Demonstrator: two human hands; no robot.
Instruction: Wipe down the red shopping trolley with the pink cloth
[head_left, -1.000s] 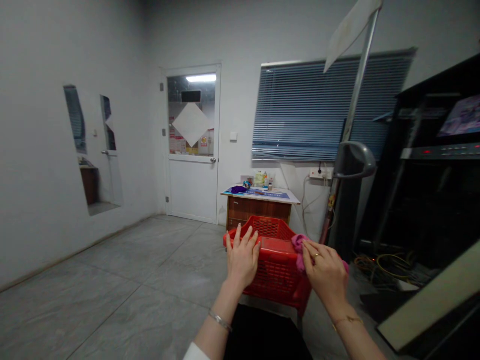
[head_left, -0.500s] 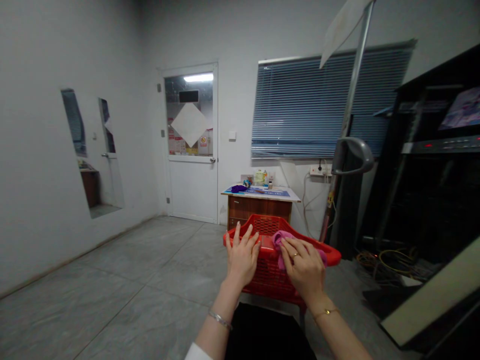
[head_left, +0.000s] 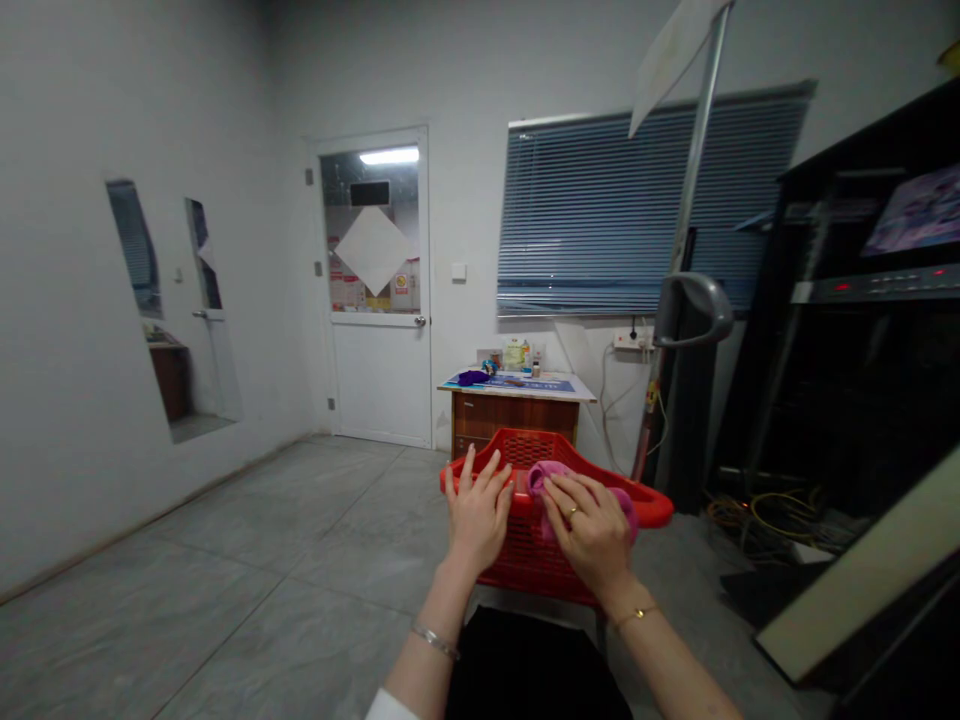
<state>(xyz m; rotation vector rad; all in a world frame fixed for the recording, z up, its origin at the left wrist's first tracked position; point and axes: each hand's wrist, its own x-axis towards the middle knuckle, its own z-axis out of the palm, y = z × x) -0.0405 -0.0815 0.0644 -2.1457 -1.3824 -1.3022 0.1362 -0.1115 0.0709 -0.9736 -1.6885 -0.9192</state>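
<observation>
A red plastic shopping cart (head_left: pixel 651 503) with a mesh basket stands right in front of me. On the left part of its handle rests my left hand (head_left: pixel 478 515), fingers spread and holding nothing. My right hand (head_left: pixel 589 525) is closed on a pink cloth (head_left: pixel 547 475) and presses it against the handle, right of the middle. Part of the cloth shows beyond my knuckles. The handle under the cloth is hidden.
Beyond the cart, a wooden cabinet (head_left: pixel 517 412) carries a purple cloth (head_left: pixel 472 378) and small bottles. A white door (head_left: pixel 379 385) is at the back. To the right are a metal pole (head_left: pixel 701 150), a dark rack (head_left: pixel 870 400) and loose cables (head_left: pixel 787 508).
My right hand has slid the pink cloth a little left along the handle, closer to my left hand. The left hand keeps its place on the handle. The whole view has shifted slightly.
</observation>
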